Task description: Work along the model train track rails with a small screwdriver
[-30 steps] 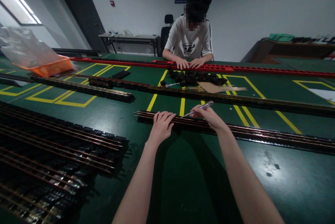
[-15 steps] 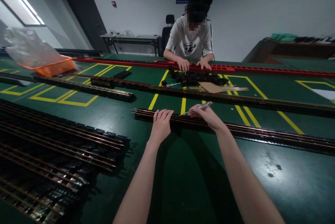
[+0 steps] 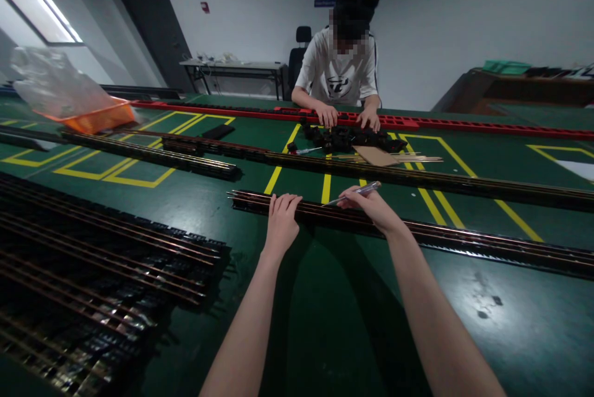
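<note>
A long black rail with copper-coloured strips runs across the green table in front of me. My left hand is closed over the rail close to its left end, where thin strip ends stick out. In my right hand is a screwdriver with a clear handle, held like a pen. Its thin shaft points down and left, with the tip at the rail's top; whether it touches cannot be made out.
Many similar rails lie at the left. Another long rail crosses beyond mine, near cardboard and black parts. An orange basket holds a plastic bag. Across the table a person handles the parts beside a red rail.
My left hand and the rail's left end have shifted slightly left. The screwdriver has moved a little to the right. The person's hand opposite has moved slightly.
</note>
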`<state>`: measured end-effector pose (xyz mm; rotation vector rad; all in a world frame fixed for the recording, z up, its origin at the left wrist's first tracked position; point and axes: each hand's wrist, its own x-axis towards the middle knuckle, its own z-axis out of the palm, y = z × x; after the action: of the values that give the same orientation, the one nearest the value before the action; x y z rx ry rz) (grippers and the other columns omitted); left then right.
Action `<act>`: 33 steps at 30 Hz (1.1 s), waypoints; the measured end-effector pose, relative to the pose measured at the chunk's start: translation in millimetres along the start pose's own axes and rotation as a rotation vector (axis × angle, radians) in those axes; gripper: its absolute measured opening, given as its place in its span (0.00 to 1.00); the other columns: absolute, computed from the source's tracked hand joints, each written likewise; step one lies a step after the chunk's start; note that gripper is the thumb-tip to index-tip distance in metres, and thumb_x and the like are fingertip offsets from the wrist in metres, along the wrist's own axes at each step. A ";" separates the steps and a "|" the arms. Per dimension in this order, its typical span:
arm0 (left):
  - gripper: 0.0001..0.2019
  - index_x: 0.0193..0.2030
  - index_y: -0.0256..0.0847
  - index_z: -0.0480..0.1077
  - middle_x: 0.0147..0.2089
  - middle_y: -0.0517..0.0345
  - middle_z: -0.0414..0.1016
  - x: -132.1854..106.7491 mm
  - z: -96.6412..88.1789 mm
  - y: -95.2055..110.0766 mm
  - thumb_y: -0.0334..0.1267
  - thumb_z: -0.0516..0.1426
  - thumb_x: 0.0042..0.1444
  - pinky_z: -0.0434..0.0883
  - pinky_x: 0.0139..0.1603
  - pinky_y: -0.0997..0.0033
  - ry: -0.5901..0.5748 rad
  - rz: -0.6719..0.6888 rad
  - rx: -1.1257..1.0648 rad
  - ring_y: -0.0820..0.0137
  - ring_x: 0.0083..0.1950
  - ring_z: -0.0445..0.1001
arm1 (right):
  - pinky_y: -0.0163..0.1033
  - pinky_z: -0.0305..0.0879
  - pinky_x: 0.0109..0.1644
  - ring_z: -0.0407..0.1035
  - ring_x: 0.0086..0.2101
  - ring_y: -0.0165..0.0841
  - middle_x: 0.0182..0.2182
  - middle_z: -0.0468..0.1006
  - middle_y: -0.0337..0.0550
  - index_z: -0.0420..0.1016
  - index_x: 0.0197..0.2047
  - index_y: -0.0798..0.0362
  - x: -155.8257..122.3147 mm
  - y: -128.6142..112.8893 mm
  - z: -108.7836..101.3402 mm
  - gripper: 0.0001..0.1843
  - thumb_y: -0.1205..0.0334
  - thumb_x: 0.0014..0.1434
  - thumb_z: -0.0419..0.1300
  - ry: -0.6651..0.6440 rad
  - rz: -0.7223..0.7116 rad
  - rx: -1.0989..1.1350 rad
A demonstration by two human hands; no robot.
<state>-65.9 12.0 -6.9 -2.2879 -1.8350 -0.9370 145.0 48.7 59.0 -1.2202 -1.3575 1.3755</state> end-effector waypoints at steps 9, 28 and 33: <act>0.22 0.54 0.40 0.66 0.56 0.56 0.70 -0.1 -0.7 -2.6 0.23 0.46 0.55 0.50 0.70 0.51 -0.024 0.045 -0.075 0.67 0.61 0.63 | 0.33 0.69 0.38 0.72 0.26 0.26 0.22 0.77 0.39 0.73 0.25 0.56 -0.6 -1.7 1.1 0.11 0.72 0.57 0.54 0.032 0.011 0.045; 0.16 0.53 0.42 0.67 0.53 0.54 0.71 0.8 -3.2 5.9 0.38 0.53 0.57 0.54 0.67 0.51 -0.043 0.043 0.010 0.62 0.59 0.64 | 0.35 0.68 0.39 0.73 0.28 0.28 0.23 0.78 0.39 0.73 0.26 0.55 -1.2 0.4 -0.5 0.05 0.67 0.53 0.58 -0.003 -0.029 -0.010; 0.17 0.54 0.41 0.66 0.54 0.53 0.70 -0.1 -3.7 7.0 0.38 0.54 0.57 0.54 0.67 0.49 -0.032 0.045 0.019 0.61 0.60 0.64 | 0.37 0.69 0.41 0.73 0.28 0.29 0.24 0.78 0.40 0.73 0.27 0.55 -0.1 3.5 -3.6 0.05 0.65 0.53 0.59 0.002 -0.047 -0.008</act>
<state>-61.1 8.4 -1.7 -2.3361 -1.7882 -0.8778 148.8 49.0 55.7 -1.1867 -1.3828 1.3369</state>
